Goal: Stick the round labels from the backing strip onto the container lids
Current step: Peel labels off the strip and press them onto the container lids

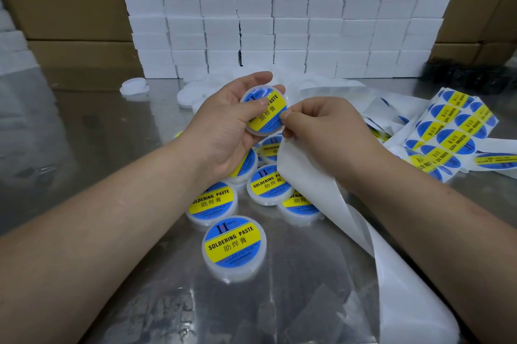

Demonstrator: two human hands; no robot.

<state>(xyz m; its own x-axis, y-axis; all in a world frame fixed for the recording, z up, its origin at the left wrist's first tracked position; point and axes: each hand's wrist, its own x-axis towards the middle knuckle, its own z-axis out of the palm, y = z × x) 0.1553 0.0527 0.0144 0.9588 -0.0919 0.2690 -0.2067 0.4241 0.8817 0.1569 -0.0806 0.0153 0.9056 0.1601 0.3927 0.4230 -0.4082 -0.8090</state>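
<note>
Head view (only one). L hand (223, 133) grips a white container lid (263, 111) up off the steel table (112, 153). Its fingers curl round the far rim and the thumb presses flat on the round label (268, 115) (blue/yellow, "SOLDERING PASTE") on the lid top. R hand (321, 125) is curled, thumb + forefinger pinched together right at the lid's near-right rim. The bare backing strip (307, 184) hangs from that pinch and loops down to bottom right. Can't tell whether those fingertips also touch the label edge. Label looks approx. centred; its right side prob. isn't pressed down yet.

Below the hands sits a cluster of labelled lids (233, 245) on the table, some overlapping. Unlabelled white lids (193, 96) are heaped farther back, in front of a wall of white boxes (279, 21), w/ cardboard cartons (70, 7) at left. Unused label sheets (447, 133) lie crumpled at right.

Risks, my read:
- If the R hand pulls the strip away before the thumb smooths across, the label edge could lift w/ it or crease.
- Pressing on one side only may trap a bubble or skew the label off-centre.
- The loose strip could drag over the labelled lids and knock them.
- The tangled sheets could fold labels onto each other.
</note>
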